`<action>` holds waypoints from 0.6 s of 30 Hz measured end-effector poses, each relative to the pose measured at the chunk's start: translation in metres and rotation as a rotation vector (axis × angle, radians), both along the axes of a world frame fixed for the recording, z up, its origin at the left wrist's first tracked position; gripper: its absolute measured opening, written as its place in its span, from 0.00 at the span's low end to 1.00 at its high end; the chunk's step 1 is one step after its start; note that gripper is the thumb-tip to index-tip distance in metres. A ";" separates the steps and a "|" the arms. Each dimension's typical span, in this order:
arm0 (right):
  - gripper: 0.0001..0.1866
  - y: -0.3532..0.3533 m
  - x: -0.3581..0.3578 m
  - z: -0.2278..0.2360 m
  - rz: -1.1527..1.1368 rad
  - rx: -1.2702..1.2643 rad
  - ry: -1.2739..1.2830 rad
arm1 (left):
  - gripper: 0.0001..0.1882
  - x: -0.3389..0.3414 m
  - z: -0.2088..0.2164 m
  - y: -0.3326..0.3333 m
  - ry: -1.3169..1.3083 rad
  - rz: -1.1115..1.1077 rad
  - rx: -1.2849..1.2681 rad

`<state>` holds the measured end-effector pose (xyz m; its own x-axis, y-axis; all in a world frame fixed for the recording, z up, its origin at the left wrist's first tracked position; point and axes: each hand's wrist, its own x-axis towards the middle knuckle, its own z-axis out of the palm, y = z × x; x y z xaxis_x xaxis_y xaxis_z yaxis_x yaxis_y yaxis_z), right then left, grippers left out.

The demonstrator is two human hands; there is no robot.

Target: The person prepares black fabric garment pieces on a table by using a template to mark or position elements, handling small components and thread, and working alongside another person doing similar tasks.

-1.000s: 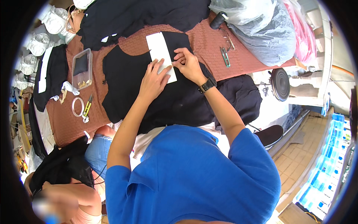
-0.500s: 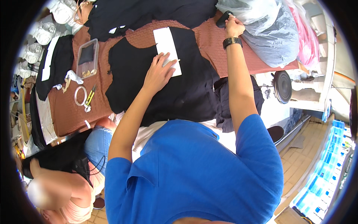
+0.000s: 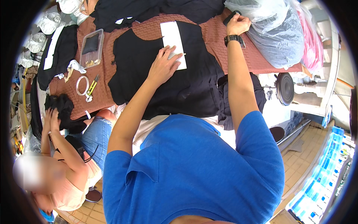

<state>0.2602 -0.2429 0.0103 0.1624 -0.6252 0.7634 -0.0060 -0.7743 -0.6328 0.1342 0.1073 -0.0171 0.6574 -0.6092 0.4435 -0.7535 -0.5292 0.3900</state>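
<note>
Two bare hands of mine are out over the brown-covered counter (image 3: 104, 83). My left grip (image 3: 163, 70) is wide and flat, palm down, fingers slightly spread on the white card (image 3: 172, 34). That card lies lengthwise away from me on the black cloth (image 3: 136, 56), well in from the counter's near edge; the cloth spreads across the middle and reaches over that edge toward me. My right grip (image 3: 238, 25) is narrow, fingers bunched at the black spool (image 3: 228, 18) — whether they are closed around it I cannot tell. The spool is toward the counter's right end, just beside the grey plastic bag (image 3: 278, 43), with a pink bag (image 3: 312, 43) beyond it at the right edge. Toward the left edge lie a clear plastic box (image 3: 85, 56), a pale ring (image 3: 77, 86) and a yellow-and-black tool (image 3: 93, 86) — the last two close together. By the near left corner, a co-worker's hands (image 3: 55, 121) are raised beside dark cloth (image 3: 68, 115).
</note>
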 end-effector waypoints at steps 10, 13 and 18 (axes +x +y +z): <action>0.10 -0.015 -0.001 0.006 0.003 -0.270 0.062 | 0.17 0.001 -0.001 0.000 0.021 -0.003 -0.012; 0.10 -0.002 -0.017 0.026 0.069 -0.127 0.106 | 0.17 0.001 0.000 0.000 -0.003 -0.007 0.003; 0.10 0.062 -0.063 0.025 0.622 -0.085 0.169 | 0.17 0.001 -0.001 0.003 0.025 0.002 0.005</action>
